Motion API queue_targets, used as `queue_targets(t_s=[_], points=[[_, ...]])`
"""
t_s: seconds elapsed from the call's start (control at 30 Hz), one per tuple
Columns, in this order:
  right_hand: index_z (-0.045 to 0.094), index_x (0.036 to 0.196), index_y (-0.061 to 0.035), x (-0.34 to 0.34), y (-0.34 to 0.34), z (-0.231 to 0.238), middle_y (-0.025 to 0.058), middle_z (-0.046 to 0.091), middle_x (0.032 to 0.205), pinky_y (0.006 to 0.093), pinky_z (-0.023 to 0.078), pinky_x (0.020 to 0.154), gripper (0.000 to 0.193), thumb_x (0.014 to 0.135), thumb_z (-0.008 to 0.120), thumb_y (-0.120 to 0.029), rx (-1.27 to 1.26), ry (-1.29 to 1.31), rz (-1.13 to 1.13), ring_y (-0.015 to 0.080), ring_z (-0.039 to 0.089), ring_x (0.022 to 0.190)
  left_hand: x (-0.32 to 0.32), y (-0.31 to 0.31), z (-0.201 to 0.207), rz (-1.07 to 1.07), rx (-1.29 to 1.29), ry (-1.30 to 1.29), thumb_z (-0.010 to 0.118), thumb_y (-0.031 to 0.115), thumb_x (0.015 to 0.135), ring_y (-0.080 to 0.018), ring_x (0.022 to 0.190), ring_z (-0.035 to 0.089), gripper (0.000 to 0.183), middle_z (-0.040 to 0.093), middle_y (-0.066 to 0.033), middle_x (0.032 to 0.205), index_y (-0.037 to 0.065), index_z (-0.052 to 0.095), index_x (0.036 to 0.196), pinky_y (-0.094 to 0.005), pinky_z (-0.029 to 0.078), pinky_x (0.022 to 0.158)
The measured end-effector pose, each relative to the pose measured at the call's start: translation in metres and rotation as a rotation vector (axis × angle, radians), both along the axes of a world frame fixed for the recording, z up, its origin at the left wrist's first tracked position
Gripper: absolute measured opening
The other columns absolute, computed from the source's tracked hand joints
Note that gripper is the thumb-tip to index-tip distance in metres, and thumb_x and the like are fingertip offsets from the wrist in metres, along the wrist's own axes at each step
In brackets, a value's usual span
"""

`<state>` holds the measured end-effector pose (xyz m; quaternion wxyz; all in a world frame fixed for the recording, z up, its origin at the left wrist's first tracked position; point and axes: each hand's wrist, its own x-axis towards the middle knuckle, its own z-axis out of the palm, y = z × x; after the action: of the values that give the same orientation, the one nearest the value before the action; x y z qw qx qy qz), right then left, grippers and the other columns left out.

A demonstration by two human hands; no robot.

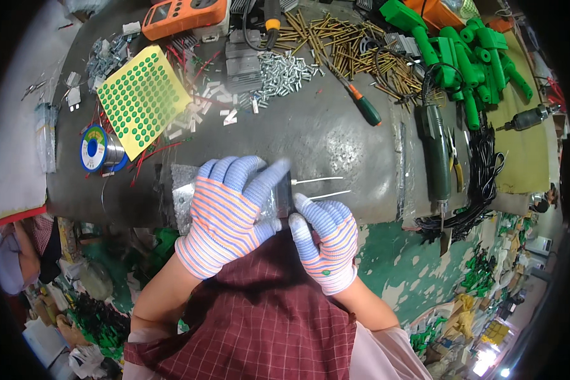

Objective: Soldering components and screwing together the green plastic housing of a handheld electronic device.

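Note:
My left hand (221, 212), in a striped knit glove, lies over a dark flat piece (284, 195) and grips it with bent fingers and thumb. Much of the piece is hidden beneath that hand. Two thin white leads (323, 180) stick out to its right. At the near right corner of the piece, the thumb and fingertips of my gloved right hand (328, 244) are closed on its edge. A small green dot sits on the right glove's cuff. Shiny clear wrapping (182, 196) shows beside and under my left hand.
Beyond my hands lie a yellow sheet of green dots (142, 101), a solder spool (101, 149), silver screws (282, 76), long brass screws (348, 54) and a screwdriver (361, 104). On the right are a power screwdriver (435, 152), green plastic housings (468, 66) and black cables (484, 164).

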<state>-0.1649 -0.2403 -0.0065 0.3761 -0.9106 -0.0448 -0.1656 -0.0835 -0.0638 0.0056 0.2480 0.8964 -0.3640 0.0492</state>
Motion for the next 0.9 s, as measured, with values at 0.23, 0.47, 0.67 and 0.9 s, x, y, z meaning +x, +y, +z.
queue_targets(t_s=[0.23,0.47,0.67,0.9], points=[[0.072,0.105,-0.0049,0.008,-0.005,-0.002,0.0078,0.066,0.078,0.0401,0.048,0.067,0.027,0.080,0.073,-0.017,-0.037,-0.021,0.059,0.0276,0.063,0.070,0.003,-0.002,-0.001,0.009,0.017,0.016,0.075,0.047,0.065,-0.0301,0.107,0.053,0.071,0.056,-0.0098,0.113,0.017,0.060,0.128,-0.0466,0.040,0.096],[0.068,0.111,-0.0029,0.008,-0.004,-0.002,0.0083,0.064,0.078,0.0410,0.047,0.066,0.034,0.083,0.071,-0.021,-0.061,-0.009,0.091,0.0281,0.061,0.069,0.005,-0.006,-0.003,0.020,0.015,0.002,0.073,0.056,0.068,-0.0299,0.103,0.053,0.069,0.055,-0.0085,0.110,0.017,0.061,0.124,-0.0468,0.040,0.091],[0.066,0.105,-0.0077,0.045,-0.091,0.033,0.0098,0.062,0.077,0.0447,0.050,0.059,0.024,0.087,0.065,-0.024,-0.402,-0.066,0.301,0.0314,0.062,0.068,0.006,-0.005,-0.002,-0.003,0.031,0.000,0.074,0.060,0.069,-0.0293,0.103,0.051,0.071,0.054,-0.0081,0.110,0.016,0.061,0.122,-0.0470,0.039,0.090],[0.055,0.137,-0.0131,0.190,-0.313,0.075,0.0187,0.062,0.128,0.0453,0.045,0.103,0.055,0.090,0.066,-0.039,-0.612,0.069,-0.984,0.0354,0.060,0.115,0.004,-0.005,-0.001,0.001,0.000,-0.039,0.085,0.052,0.056,-0.0311,0.099,0.053,0.077,0.055,-0.0093,0.107,0.014,0.061,0.120,-0.0464,0.040,0.089]])
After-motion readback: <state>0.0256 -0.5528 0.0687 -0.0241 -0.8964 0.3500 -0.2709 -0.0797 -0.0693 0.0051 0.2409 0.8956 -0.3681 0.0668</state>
